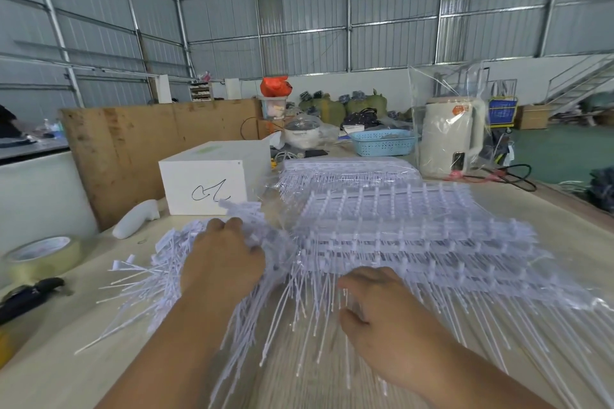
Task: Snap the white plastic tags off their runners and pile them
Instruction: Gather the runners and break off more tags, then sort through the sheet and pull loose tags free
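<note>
The white box (212,178) bears a black handwritten scrawl, perhaps "CL"; no other text is legible.

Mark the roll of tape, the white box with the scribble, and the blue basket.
roll of tape (41,257): head view, on its near outer wall.
white box (206,189): head view, front face by the scribble.
blue basket (382,144): head view, on its perforated front wall.

In the lower middle of the frame we see our left hand (223,262) resting on the loose pile of thin white plastic tags (166,272), its fingers bent among them. To its right, our right hand (382,312) touches the long tails of the stacked white tag runners (415,236). A white cardboard box (212,176) stands behind.
</note>
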Action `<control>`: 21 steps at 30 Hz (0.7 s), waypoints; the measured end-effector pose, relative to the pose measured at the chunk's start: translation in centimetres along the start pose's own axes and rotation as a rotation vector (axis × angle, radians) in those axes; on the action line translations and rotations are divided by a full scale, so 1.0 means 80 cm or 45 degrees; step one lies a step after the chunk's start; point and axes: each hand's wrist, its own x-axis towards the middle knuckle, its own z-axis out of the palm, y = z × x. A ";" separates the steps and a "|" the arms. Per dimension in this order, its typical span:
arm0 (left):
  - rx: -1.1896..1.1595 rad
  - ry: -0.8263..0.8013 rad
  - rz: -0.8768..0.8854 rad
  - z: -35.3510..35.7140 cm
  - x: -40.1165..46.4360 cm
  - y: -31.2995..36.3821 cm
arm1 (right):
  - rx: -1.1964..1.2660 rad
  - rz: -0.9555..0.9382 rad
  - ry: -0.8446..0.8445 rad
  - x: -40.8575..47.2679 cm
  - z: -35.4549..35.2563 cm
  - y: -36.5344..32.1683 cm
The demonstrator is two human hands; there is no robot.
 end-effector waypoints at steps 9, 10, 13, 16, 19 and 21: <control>-0.467 0.218 0.366 -0.004 -0.014 0.024 | -0.130 0.092 -0.109 0.010 0.009 0.016; -0.511 0.181 0.447 -0.005 -0.018 0.029 | -0.139 0.091 -0.129 0.010 0.010 0.016; -0.413 -0.081 0.709 0.001 -0.032 0.043 | -0.158 0.095 -0.180 0.012 0.013 0.018; -0.212 -0.204 0.839 0.018 -0.037 0.044 | -0.115 0.119 -0.213 0.015 0.015 0.019; -0.183 -0.255 0.845 0.028 -0.037 0.043 | -0.171 0.141 -0.187 0.018 0.016 0.019; -0.253 -0.257 0.831 0.028 -0.038 0.042 | -0.228 0.134 -0.183 0.019 0.016 0.015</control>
